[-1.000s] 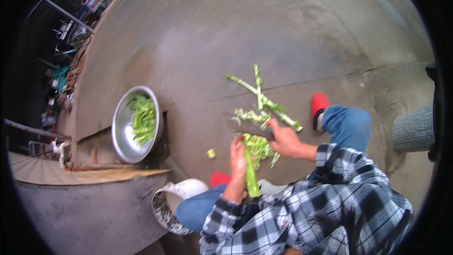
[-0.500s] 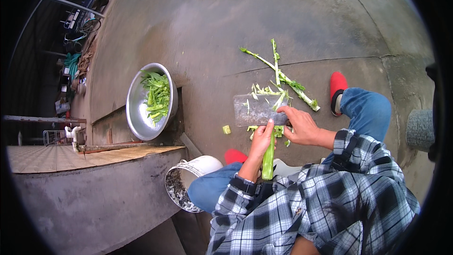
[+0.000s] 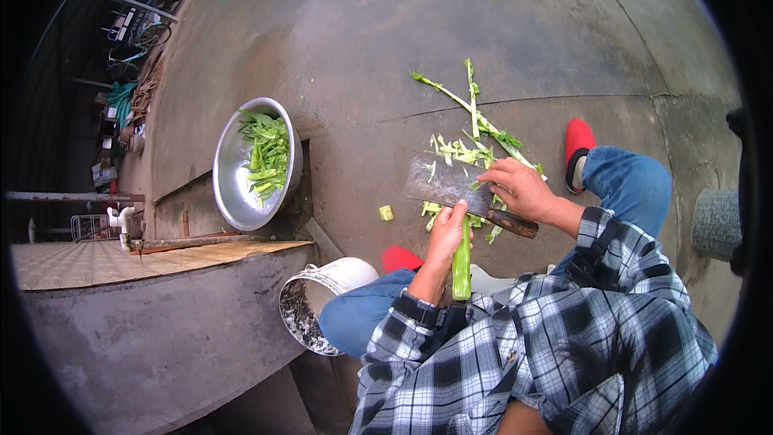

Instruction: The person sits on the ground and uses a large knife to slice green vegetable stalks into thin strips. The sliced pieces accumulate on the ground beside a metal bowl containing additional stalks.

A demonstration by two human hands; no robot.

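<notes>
My left hand (image 3: 445,234) is closed round a thick green vegetable stalk (image 3: 461,264), partly peeled, that looks like stem lettuce. Its thumb presses against the blade of a cleaver (image 3: 431,181), which lies flat above the ground with bits of peel stuck to it. The cleaver's wooden handle (image 3: 515,223) shows below my right hand (image 3: 522,191), not wrapped by those fingers. That hand's fingers are bent together over the blade's right end; what they pinch is too small to make out. Pale green peelings (image 3: 459,149) lie just beyond the blade.
Two long trimmed stalks (image 3: 483,122) cross on the concrete beyond the peelings. A metal basin (image 3: 233,185) with green leaves (image 3: 267,153) stands at left. Nearer are a cut chunk (image 3: 386,213) and a white bucket (image 3: 348,272) beside my left knee. A low concrete wall (image 3: 161,306) runs along the left.
The cleaver has tilted, its right end now nearer me, and its handle has come into sight. My right hand has shifted slightly away and right; the left still grips the stalk.
</notes>
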